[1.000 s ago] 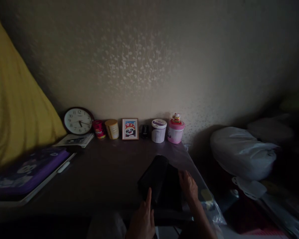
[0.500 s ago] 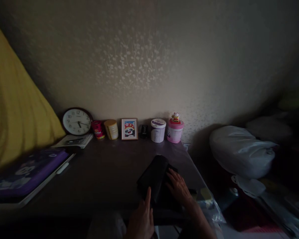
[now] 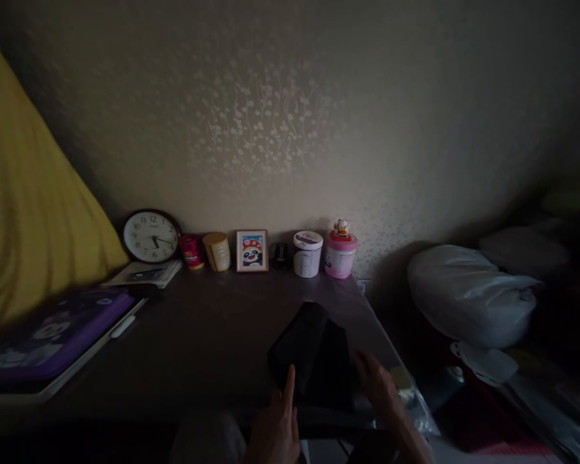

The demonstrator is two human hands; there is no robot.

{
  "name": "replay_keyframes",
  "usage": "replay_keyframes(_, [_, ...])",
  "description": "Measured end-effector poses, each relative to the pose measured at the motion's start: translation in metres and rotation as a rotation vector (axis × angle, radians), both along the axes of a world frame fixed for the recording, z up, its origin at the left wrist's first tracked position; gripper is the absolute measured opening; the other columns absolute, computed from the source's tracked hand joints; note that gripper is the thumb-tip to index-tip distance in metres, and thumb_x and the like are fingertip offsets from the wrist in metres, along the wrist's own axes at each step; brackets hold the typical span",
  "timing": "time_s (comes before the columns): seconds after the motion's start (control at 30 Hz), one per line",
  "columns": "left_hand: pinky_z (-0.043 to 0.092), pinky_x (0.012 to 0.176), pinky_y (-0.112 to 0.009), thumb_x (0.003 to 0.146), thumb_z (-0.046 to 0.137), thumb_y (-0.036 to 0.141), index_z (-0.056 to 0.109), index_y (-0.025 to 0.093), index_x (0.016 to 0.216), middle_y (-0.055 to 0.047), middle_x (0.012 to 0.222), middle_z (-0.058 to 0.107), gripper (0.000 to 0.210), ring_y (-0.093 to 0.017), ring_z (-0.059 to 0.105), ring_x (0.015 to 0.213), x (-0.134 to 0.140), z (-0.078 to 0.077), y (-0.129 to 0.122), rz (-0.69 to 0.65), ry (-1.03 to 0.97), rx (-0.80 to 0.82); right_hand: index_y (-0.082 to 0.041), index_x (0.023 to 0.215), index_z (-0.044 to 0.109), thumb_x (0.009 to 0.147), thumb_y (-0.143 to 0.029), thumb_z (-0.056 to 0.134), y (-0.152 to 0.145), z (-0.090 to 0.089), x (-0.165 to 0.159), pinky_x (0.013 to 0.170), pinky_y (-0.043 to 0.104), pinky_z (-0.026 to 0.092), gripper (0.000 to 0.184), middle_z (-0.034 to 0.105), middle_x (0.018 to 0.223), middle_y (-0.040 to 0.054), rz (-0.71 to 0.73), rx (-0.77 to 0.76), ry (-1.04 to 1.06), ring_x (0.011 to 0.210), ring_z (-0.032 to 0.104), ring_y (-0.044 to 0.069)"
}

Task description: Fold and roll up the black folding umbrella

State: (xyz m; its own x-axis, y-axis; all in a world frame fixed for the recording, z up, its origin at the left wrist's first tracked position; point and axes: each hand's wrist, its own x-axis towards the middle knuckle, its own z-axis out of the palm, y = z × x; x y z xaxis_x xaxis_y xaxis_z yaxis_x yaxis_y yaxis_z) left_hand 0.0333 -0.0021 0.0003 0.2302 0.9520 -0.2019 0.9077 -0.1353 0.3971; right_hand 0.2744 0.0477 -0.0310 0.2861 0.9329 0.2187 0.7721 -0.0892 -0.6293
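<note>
Shows as folded black fabric (image 3: 312, 361), lying on the table (image 3: 212, 348) in front of the pink tub (image 3: 341, 261) and slightly to its left. Could be a cloth pouch or a garment; too dark to tell. Looks light, soft and limp, bulkier along the left fold and flatter toward the right edge. Should crumple rather than break, and seems likely to slide on the smooth surface unless pinned. Meets the straight index finger of the left hand (image 3: 275, 425) at the near side, without being clasped there. Has the right hand (image 3: 379, 386) just beside the right edge, in front of the pink tub and slightly right of it. Cannot tell, through blur, of any contact with its partly curled fingers (image 3: 365, 364). Best pinned at the thick fold and pinched along the flat right edge, layers together.
</note>
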Motion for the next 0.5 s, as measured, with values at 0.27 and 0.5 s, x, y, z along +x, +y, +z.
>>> replay_keyframes(0.27, [0.044, 0.073, -0.022, 0.089, 0.027, 0.018, -0.003, 0.023, 0.14, -0.011, 0.119, 0.053, 0.06, -0.016, 0.061, 0.088, -0.001, 0.0, -0.001, 0.012, -0.008, 0.001, -0.013, 0.094, 0.063, 0.076, -0.046, 0.041, 0.033, -0.007, 0.0, 0.072, 0.029, 0.046, 0.044, 0.068, 0.091, 0.0103, -0.03, -0.046, 0.311, 0.087, 0.063, 0.023])
replay_keyframes(0.5, [0.041, 0.081, -0.019, 0.089, 0.027, 0.019, -0.002, 0.02, 0.141, -0.011, 0.122, 0.052, 0.06, -0.014, 0.059, 0.094, -0.004, -0.002, -0.001, -0.014, -0.049, 0.003, -0.014, 0.086, 0.065, 0.081, -0.043, 0.04, 0.055, 0.002, -0.006, 0.067, 0.028, 0.043, 0.039, 0.069, 0.086, 0.0118, -0.059, -0.149, 0.077, 0.085, 0.063, 0.024])
